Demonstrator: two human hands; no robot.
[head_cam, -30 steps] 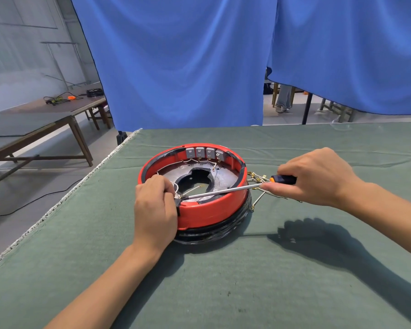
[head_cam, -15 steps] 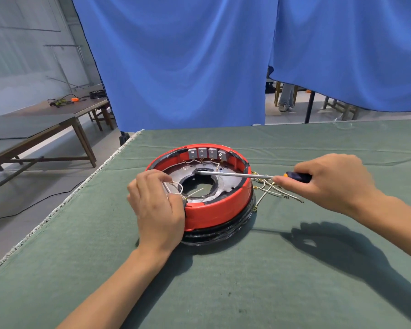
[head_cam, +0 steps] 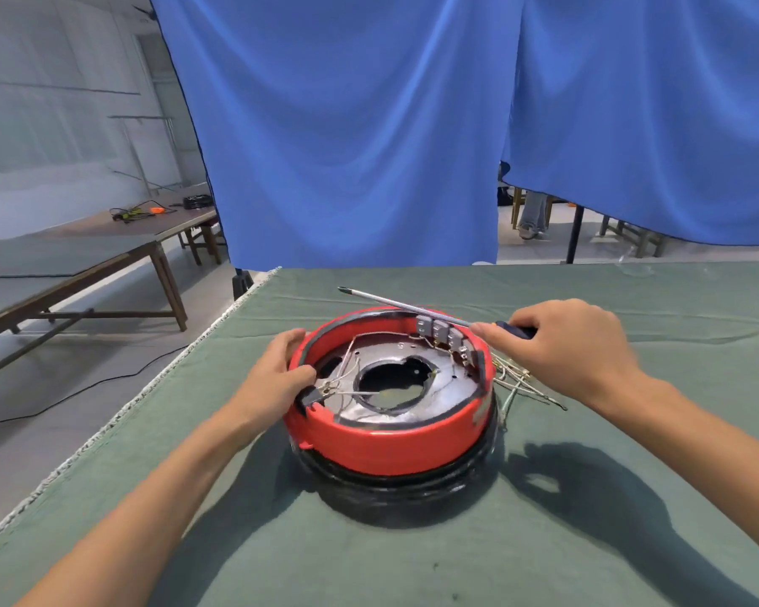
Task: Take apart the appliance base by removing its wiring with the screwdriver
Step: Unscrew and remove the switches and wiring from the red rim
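Both forearms reach in from the near edge toward the red appliance base (head_cam: pixel 395 435), which sits at the middle of the green-covered table (head_cam: pixel 588 541) on a black lower ring. The left hand (head_cam: pixel 272 378) grips the base's rim at about 9 o'clock, fingers curled round the outside and the thumb hooked over onto the inner plate beside a black connector. The right hand (head_cam: pixel 575 343), at about 2 o'clock of the base, holds the screwdriver (head_cam: pixel 413 306) by its dark handle, fingers wrapped round it; the shaft lies nearly level over the far rim, its tip pointing toward 10 o'clock, clear of the base. Thin wiring (head_cam: pixel 347 374) runs across the inner plate, and loose wires (head_cam: pixel 522 383) lie on the cloth at 3 o'clock. No writing is readable
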